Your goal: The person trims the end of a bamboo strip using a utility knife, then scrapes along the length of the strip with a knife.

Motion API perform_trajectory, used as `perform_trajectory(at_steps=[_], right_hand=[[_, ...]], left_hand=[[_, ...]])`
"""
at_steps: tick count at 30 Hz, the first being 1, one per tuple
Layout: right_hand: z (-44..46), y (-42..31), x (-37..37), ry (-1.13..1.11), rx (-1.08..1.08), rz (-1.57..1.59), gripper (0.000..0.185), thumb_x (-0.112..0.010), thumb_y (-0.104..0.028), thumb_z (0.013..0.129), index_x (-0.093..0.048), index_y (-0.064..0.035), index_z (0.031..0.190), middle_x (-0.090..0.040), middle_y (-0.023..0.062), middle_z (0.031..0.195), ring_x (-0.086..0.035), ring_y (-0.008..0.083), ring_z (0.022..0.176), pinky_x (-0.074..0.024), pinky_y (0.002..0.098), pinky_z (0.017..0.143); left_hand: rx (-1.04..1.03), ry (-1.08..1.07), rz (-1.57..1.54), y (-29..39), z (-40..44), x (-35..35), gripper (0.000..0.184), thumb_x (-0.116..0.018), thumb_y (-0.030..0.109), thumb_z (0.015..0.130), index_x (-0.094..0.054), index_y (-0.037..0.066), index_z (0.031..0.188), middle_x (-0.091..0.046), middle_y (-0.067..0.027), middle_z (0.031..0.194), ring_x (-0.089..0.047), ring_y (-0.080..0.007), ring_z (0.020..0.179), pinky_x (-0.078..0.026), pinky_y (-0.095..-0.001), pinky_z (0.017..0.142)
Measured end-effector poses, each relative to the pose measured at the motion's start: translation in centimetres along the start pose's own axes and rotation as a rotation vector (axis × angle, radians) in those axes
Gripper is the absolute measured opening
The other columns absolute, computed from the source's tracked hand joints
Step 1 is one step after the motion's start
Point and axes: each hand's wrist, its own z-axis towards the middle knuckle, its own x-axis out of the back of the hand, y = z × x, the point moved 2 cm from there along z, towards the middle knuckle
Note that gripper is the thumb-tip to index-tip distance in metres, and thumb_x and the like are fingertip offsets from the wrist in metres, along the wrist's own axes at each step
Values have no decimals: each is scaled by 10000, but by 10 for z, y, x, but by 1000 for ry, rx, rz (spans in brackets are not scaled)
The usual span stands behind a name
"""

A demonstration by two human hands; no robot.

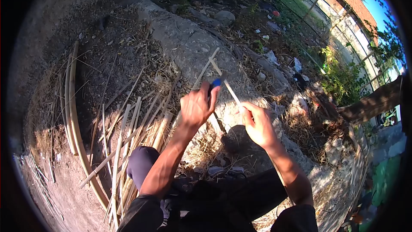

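Note:
Near the middle of the head view, my left hand (196, 105) is closed around a small blue-handled tool (216, 83), whose far end is too blurred to make out. To its right, my right hand (257, 122) pinches a thin pale strip (231, 91) that slants up and to the left. The strip's upper end lies close to the blue tool and crosses the tip of another pale stick (206, 66). Part of the strip runs back under my right forearm.
Long split canes (124, 141) lie in a pile at the left, beside a curved pole (73, 103). A large rock (184, 38) stretches behind my hands. Dry grass and litter cover the ground at the right, near a log (373, 105) and a fence.

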Motion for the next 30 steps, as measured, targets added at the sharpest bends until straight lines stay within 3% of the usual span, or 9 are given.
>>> perform_trajectory(at_steps=[2, 4, 6, 8, 10, 12, 19, 23, 30], right_hand=[[-26, -11, -7, -120, -102, 77, 137, -559, -62, 1082, -684, -12, 1055, -592, 137, 695, -583, 188, 578, -463, 344, 598], [-34, -14, -1, -84, -123, 80, 152, -559, -77, 1089, -690, -10, 1052, -595, 134, 700, -576, 175, 584, -458, 340, 596], [-29, 20, 12, 125, -69, 79, 161, -568, -96, 1096, -697, -13, 1048, -603, 121, 703, -571, 167, 592, -460, 335, 600], [-19, 29, 29, -16, -244, -23, 174, -574, -111, 1106, -696, 9, 1140, -706, 120, 789, -683, 179, 708, -532, 356, 683], [-20, 25, 21, 23, -131, 31, 193, -580, -112, 1102, -690, 25, 1181, -751, 153, 880, -735, 204, 802, -558, 349, 737], [-21, 17, 16, 32, -76, 93, 207, -584, -106, 1096, -684, 40, 1204, -771, 173, 940, -756, 213, 855, -568, 342, 772], [-18, -7, 21, -35, -126, 373, 259, -537, -65, 1084, -682, 59, 1259, -698, 38, 863, -635, 103, 771, -520, 287, 721], [-17, -6, 18, -112, -148, 493, 291, -542, -72, 1094, -663, 60, 1323, -608, -39, 832, -520, 38, 717, -447, 237, 634], [-14, -9, 16, -165, -235, 666, 352, -560, -94, 1116, -611, 56, 1431, -581, -22, 851, -495, 23, 695, -397, 210, 569]], left_hand=[[-93, 534, 226, -86, 34, 21, 423, -435, 371, 1165, -603, 35, 970, -603, -102, 617, -514, -240, 426, -448, -426, 440], [54, 395, -165, -68, 30, 93, 425, -445, 347, 1163, -600, 28, 929, -516, -140, 566, -479, -326, 432, -388, -485, 479], [55, 441, -125, -63, 15, 99, 437, -422, 357, 1160, -582, 23, 928, -536, -168, 584, -522, -383, 485, -381, -520, 525], [64, 369, -151, -42, 0, 88, 470, -414, 399, 1157, -569, 19, 928, -544, -186, 595, -545, -428, 525, -400, -548, 552], [37, 182, -163, -26, -7, 74, 457, -447, 422, 1147, -570, 19, 971, -546, -227, 605, -588, -467, 562, -422, -556, 563], [-42, 67, -257, -5, -16, 62, 505, -469, 457, 1137, -525, -5, 941, -455, -176, 603, -463, -307, 526, -380, -474, 561], [-307, -70, -214, 24, -39, 31, 346, -587, 344, 1095, -549, 14, 997, -534, -233, 612, -578, -461, 573, -415, -504, 559], [-270, -163, -220, 27, -40, 28, 359, -602, 350, 1093, -550, 10, 994, -561, -242, 620, -610, -476, 598, -445, -519, 573], [-245, -208, -173, 23, -39, 17, 314, -604, 344, 1089, -571, 35, 1039, -611, -230, 600, -674, -458, 619, -506, -543, 562]])
